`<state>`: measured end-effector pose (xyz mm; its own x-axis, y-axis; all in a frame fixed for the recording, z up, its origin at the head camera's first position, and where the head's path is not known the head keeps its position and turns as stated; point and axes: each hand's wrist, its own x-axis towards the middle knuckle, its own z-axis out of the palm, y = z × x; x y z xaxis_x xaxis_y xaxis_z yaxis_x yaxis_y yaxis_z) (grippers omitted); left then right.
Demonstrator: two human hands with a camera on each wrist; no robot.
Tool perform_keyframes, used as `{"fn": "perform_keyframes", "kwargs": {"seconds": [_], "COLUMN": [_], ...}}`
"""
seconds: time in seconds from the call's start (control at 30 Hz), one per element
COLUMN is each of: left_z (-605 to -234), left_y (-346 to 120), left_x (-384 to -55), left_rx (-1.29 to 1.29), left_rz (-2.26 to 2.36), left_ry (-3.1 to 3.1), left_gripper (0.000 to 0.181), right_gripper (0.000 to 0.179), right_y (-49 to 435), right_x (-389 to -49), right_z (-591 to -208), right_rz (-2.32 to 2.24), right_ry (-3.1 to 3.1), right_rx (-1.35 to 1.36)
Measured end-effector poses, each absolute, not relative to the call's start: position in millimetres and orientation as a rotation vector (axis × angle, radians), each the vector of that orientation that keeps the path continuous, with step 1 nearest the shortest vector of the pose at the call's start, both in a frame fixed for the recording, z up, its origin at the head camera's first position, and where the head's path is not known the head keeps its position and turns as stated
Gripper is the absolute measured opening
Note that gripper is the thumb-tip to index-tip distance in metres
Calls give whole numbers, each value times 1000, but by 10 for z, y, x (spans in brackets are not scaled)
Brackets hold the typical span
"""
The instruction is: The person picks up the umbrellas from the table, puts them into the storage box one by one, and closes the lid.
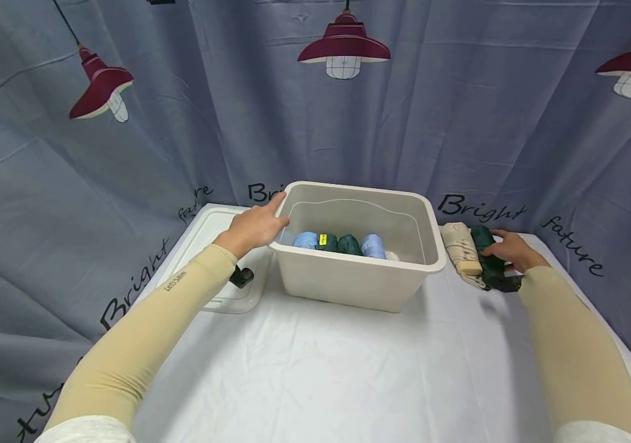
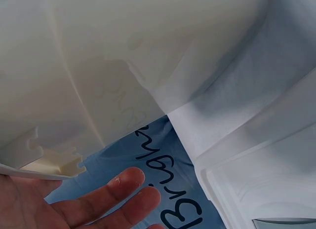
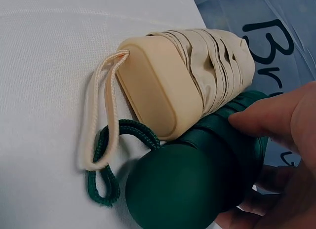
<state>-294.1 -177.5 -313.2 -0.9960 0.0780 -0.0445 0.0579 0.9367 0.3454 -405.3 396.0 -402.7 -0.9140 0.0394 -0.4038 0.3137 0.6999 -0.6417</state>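
Observation:
In the head view my right hand (image 1: 513, 251) grips a folded dark green umbrella (image 1: 487, 249) at the table's right side. In the right wrist view its thumb lies on top and the fingers are around the far side. The green umbrella's rounded handle end and cord loop face that camera. A folded beige umbrella (image 3: 217, 66) with a flat-ended handle and pale loop lies right beside it. My left hand (image 1: 257, 226) rests at the left rim of a white plastic bin (image 1: 343, 280). In the left wrist view its fingers (image 2: 123, 189) stretch out below the rim.
Inside the bin lie light blue bundles (image 1: 372, 246) and dark green bundles (image 1: 349, 245), one with a yellow label. A white lid (image 1: 237, 298) lies left of the bin, partly under my left arm. A grey-blue curtain (image 1: 271, 123) hangs behind the white-covered table (image 1: 348, 369).

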Motion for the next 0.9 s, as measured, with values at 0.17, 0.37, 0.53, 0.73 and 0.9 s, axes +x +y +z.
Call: {"fn": "perform_keyframes", "kwargs": {"seconds": [0.17, 0.37, 0.53, 0.73, 0.9], "left_z": [-3125, -3125, -3124, -3142, -3142], "left_y": [-1767, -1766, -1769, -1778, -1773], "left_x": [-2936, -2936, -2936, -2950, -2947], "left_rx": [117, 121, 113, 101, 104], "left_rz": [546, 543, 536, 515, 522], "left_ry": [3037, 3037, 3024, 3032, 3026], "left_gripper": [70, 71, 71, 71, 71], "right_gripper": [94, 93, 93, 93, 92], "right_y": [3977, 3991, 4001, 3984, 3977], "right_x": [-4024, -3972, -3925, -3865, -3810], "right_z": [-4039, -4041, -4000, -3893, -3796], "right_rz": [-1073, -1106, -1117, -1156, -1169], "right_ry": [2551, 2554, 2572, 2590, 2602], "right_rx": [266, 282, 277, 271, 264]}}
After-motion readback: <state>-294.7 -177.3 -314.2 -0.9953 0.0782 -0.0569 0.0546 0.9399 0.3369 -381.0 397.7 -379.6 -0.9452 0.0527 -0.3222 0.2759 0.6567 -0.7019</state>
